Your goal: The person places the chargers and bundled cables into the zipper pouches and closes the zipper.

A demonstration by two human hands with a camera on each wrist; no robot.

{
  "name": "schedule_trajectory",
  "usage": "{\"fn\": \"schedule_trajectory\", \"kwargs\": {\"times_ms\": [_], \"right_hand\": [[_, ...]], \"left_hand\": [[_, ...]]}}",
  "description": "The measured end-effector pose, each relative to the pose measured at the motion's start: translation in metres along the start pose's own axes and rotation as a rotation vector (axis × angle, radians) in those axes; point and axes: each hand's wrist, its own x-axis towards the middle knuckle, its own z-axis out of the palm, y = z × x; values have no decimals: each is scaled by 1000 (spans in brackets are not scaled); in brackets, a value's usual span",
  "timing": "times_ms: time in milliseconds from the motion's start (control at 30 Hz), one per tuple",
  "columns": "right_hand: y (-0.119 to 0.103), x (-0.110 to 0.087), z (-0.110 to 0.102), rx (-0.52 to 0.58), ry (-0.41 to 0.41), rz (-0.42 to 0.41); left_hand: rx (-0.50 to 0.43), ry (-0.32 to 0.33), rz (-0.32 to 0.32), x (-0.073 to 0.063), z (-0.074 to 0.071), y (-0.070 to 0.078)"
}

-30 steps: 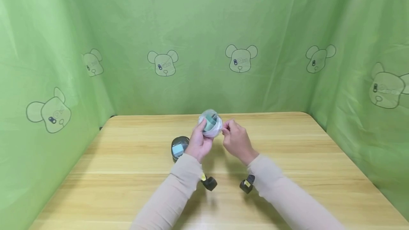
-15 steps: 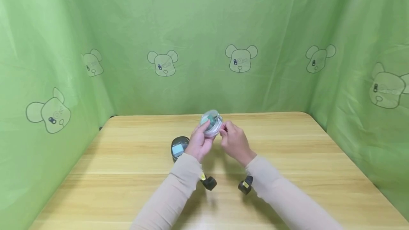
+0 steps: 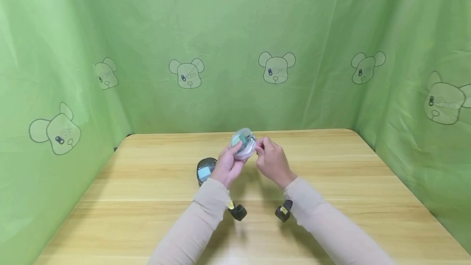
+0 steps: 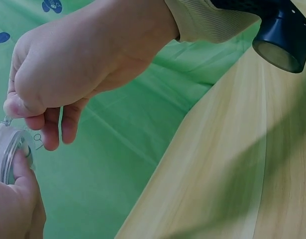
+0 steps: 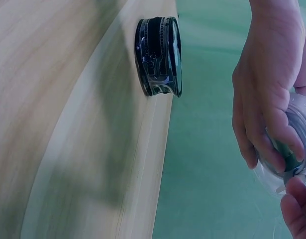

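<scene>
My left hand (image 3: pixel 225 168) holds a round clear zip pouch (image 3: pixel 250 149) up over the far part of the table, thumb laid across its face. Something teal and a dark piece show through the plastic. At the pouch's right edge, my right hand (image 3: pixel 273 160) pinches the small zipper pull (image 5: pixel 289 175) between thumb and fingers. The left wrist view shows the pouch's rim (image 4: pixel 12 152) edge-on, just below the right hand's fingertips. A round black zip pouch (image 3: pixel 207 163) with a light blue label lies on the table beside the left wrist.
The wooden table (image 3: pixel 147 199) ends at a far edge right behind the hands. Green curtain (image 3: pixel 228 19) with bear-head prints encloses the back and both sides. Black wrist cameras, the left one (image 3: pixel 240 212) and the right one (image 3: pixel 283 213), hang beneath the forearms.
My right hand dipped left and down along the pouch's edge half a second ago, then came back up and right. The left thumb lies lower on the pouch; the black pouch stays put.
</scene>
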Motion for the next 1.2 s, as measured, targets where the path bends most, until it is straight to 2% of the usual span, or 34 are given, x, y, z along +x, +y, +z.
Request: {"fn": "schedule_trajectory", "kwargs": {"times_ms": [567, 1000, 1200], "right_hand": [[8, -2, -1, -14, -3, 24], [14, -8, -6, 29, -26, 63], [20, -12, -11, 0, -40, 101]], "left_hand": [[46, -3, -28, -2, -6, 0], [83, 51, -14, -2, -4, -5], [88, 116, -10, -2, -6, -12]]}}
